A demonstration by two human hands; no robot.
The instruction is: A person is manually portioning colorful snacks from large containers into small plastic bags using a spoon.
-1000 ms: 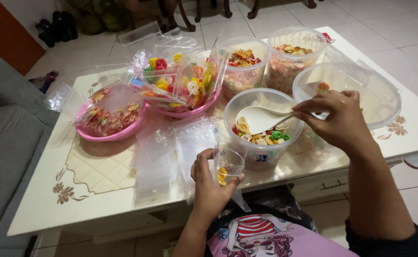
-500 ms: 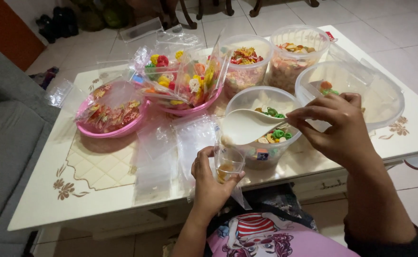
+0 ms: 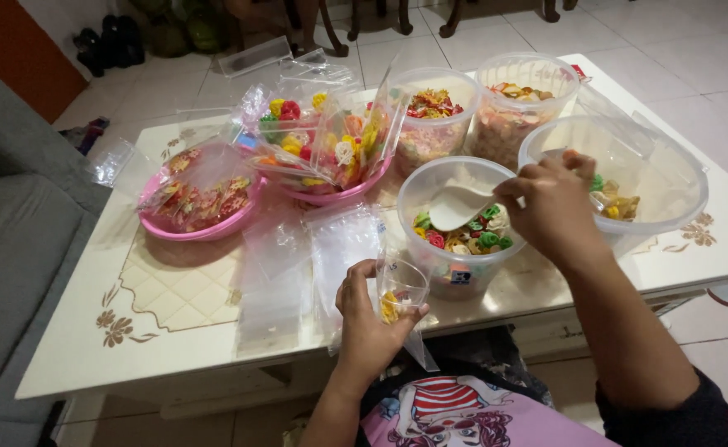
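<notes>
Left hand (image 3: 366, 319): bare, no rings or watch visible; forearm uncovered. Right hand (image 3: 551, 207): bare; forearm uncovered to approx. elbow, dark sleeve (image 3: 670, 418) pushed up there. Torso: pink shirt (image 3: 463, 414) w/ cartoon print incl. red-white stripes.

A home living room: a low white tabletop (image 3: 173, 331) with floral inlay stands beside a grey fabric sofa (image 3: 16, 232) on a pale tiled floor (image 3: 679, 50), with dark wooden chair legs (image 3: 323, 25) beyond

Dim, warm indoor light, soft glare on the glossy table (image 3: 173, 348), slight blur and wide-angle bending at edges.
</notes>
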